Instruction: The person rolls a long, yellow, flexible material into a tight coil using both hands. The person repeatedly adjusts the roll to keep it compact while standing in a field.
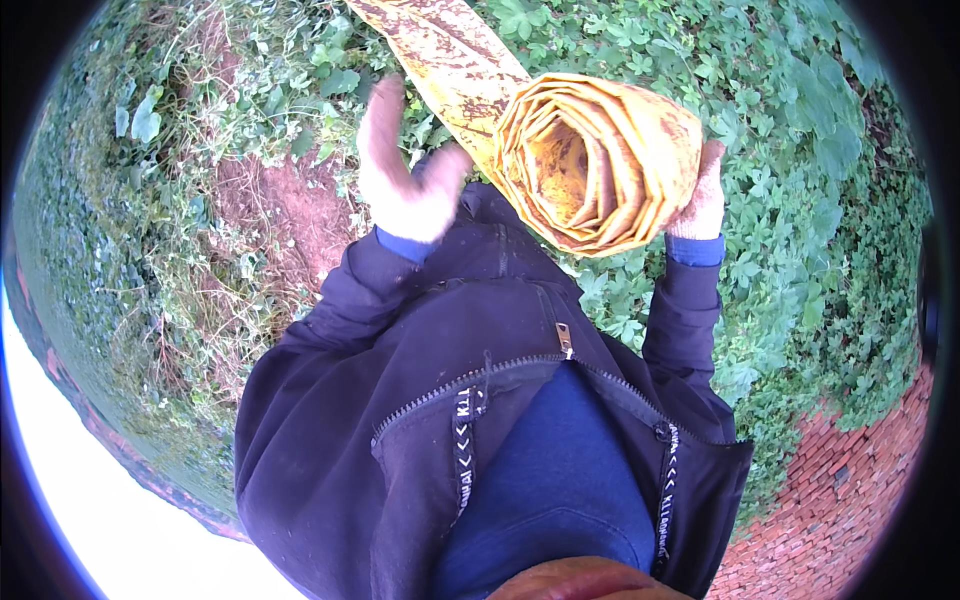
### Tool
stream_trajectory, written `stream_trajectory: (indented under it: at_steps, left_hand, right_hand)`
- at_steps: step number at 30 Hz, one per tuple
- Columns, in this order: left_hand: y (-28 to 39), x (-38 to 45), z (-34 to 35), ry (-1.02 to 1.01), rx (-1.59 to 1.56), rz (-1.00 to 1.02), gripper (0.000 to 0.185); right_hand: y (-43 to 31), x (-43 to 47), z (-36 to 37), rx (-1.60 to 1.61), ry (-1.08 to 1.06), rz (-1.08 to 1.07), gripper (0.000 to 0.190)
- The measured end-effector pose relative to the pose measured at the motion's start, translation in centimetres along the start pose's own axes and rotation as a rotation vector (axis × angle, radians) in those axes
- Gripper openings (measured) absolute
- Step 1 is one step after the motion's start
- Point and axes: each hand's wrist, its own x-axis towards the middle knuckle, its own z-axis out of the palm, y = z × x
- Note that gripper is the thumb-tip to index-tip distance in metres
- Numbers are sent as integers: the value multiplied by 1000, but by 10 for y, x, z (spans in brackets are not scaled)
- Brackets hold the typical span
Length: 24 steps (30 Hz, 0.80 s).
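Observation:
A thick roll of yellow flat hose or sheeting, stained with reddish-brown soil, is in front of my chest. Its loose length runs from the roll to the top edge of the picture. My right hand supports the roll's outer side, palm against it, its fingers partly hidden behind the layers. My left hand is raised beside the loose length, fingers and thumb apart, holding nothing; it is slightly blurred. The roll's layers are loosely wound around an open middle.
Dense green leafy vines cover the ground to the right and ahead. Bare reddish soil and dry stems lie on the left. Red bricks fill the lower right.

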Motion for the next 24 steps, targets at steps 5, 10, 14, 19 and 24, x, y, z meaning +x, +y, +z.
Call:
stream_trajectory:
  at_steps: [5, 10, 14, 19, 24]
  left_hand:
    - [46, 12, -14, -838, 40, 395, 84]
    - [53, 7, 1, -800, 252, 319, 69]
    - [35, -23, -1, -781, 142, -128, 64]
    - [54, -18, -27, -283, -29, -596, 47]
    - [27, -15, -62, 178, -409, -1104, 48]
  right_hand:
    - [8, 25, -12, -125, -4, 88, 80]
    - [19, 29, 23, -217, -46, 152, 68]
    - [35, 46, 40, -99, -123, 324, 75]
    - [87, 62, 20, -622, -231, 160, 63]
    - [166, 44, 38, -569, -431, -57, 60]
